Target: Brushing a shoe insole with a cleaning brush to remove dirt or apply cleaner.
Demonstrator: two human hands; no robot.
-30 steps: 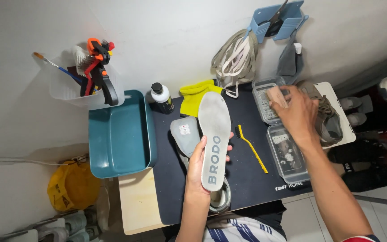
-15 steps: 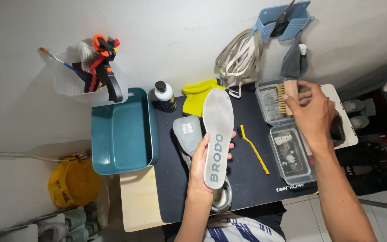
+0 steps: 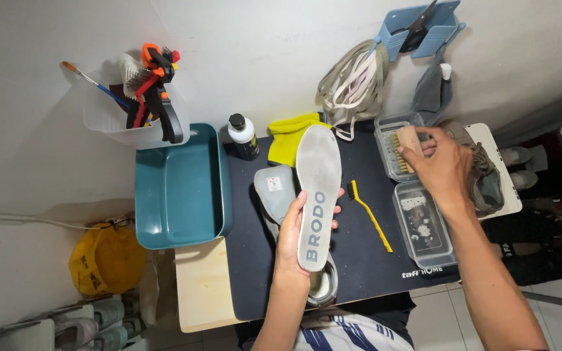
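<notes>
my left hand (image 3: pixel 292 237) was clamped on a grey insole (image 3: pixel 317 195), held face up over the dark mat (image 3: pixel 359 260), above a second insole (image 3: pixel 274 190). my right hand (image 3: pixel 443 168) was closed round a wooden brush (image 3: pixel 409 147) at the clear box (image 3: pixel 398 130). i judged the step wanted a firm grip on the brush back, bristles down, and the insole kept flat and steady.

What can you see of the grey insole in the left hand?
The grey insole is long, flat and foam-like, with a worn, slightly soiled surface and dark lettering near the heel. The left hand holds it by the heel end above the dark mat, toe pointing away. A second insole lies beneath it.
</notes>
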